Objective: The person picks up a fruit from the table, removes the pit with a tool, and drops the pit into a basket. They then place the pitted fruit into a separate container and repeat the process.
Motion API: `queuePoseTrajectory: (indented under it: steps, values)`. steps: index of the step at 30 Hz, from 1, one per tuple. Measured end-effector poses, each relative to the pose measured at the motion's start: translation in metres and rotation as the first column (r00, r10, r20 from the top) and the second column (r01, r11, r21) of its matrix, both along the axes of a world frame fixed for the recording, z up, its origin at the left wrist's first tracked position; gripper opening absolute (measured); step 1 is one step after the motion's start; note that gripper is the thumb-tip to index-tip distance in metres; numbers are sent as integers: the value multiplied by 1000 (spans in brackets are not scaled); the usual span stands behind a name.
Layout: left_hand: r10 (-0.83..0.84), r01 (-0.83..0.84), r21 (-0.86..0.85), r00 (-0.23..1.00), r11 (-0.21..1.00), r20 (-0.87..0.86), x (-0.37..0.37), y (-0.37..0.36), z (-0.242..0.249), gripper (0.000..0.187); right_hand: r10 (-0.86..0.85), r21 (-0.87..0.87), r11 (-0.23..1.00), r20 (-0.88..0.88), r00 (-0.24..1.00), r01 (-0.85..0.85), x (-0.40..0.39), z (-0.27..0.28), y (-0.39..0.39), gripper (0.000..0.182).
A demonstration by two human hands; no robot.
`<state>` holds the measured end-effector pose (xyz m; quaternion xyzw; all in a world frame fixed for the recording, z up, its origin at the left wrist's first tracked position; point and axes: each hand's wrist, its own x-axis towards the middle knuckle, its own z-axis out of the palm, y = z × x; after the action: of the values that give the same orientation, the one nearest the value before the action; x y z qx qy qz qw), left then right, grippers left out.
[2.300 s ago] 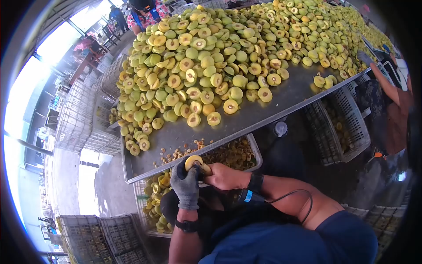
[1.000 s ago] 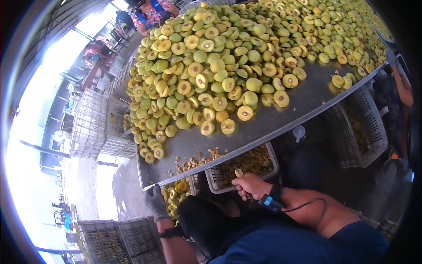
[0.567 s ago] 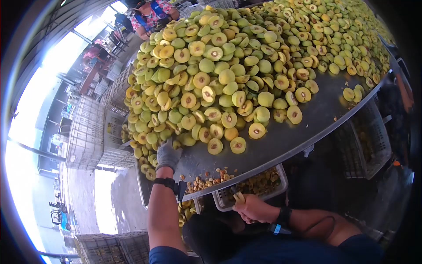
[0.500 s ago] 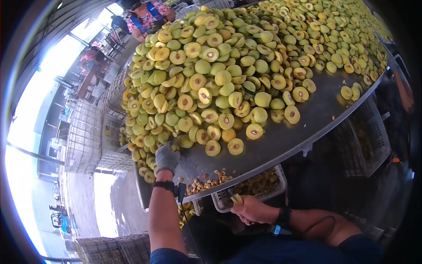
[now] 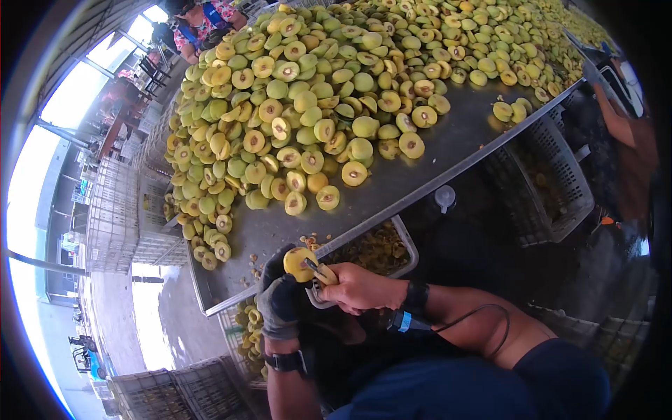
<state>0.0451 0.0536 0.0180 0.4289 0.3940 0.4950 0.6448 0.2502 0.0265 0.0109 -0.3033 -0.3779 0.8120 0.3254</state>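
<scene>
In my left hand [image 5: 278, 301], which wears a grey glove with dark fingers, a yellow halved plum-like fruit [image 5: 297, 262] is held cut face up. My bare right hand [image 5: 369, 285] grips a small pitting tool [image 5: 325, 273] with a pale handle. Its metal tip is right at the fruit's stone cavity. Both hands are just off the front edge of the metal table [image 5: 462, 133]. Beyond them a large heap of green-yellow fruit halves [image 5: 306, 101] covers much of the tabletop, many with stones showing.
Below the table edge sits a crate of scraps [image 5: 413, 260], with more fruit halves [image 5: 248, 329] low at the left. Another crate [image 5: 570, 164] stands at the right. Stacked white crates [image 5: 112, 210] are at the left. A person [image 5: 203, 28] works across the heap.
My left hand has come back from the heap with a fruit half and now meets my right hand. The right hand has brought the tool's tip to the fruit. The view has shifted.
</scene>
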Motion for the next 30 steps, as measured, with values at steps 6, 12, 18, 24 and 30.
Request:
queuePoseTrajectory:
  steps: [6,12,18,24,30]
  values:
    - [52,-49,51,997,997,-61,6,-23,-1,56,-69,237,971,111,991,41,-3,-9,-8,7]
    - [117,-103,83,978,991,-173,5,-36,3,54,-258,522,851,321,911,57,-11,-37,-11,16]
    - [121,-108,63,963,992,-240,2,-37,0,53,-209,492,870,295,932,40,-17,-46,-11,16]
    - [101,-94,43,979,995,-175,5,-38,4,48,151,109,979,198,969,-174,-8,-39,-6,17]
    - [147,-101,168,944,981,-295,7,-41,3,48,-482,643,758,437,760,111,-19,-45,-17,19]
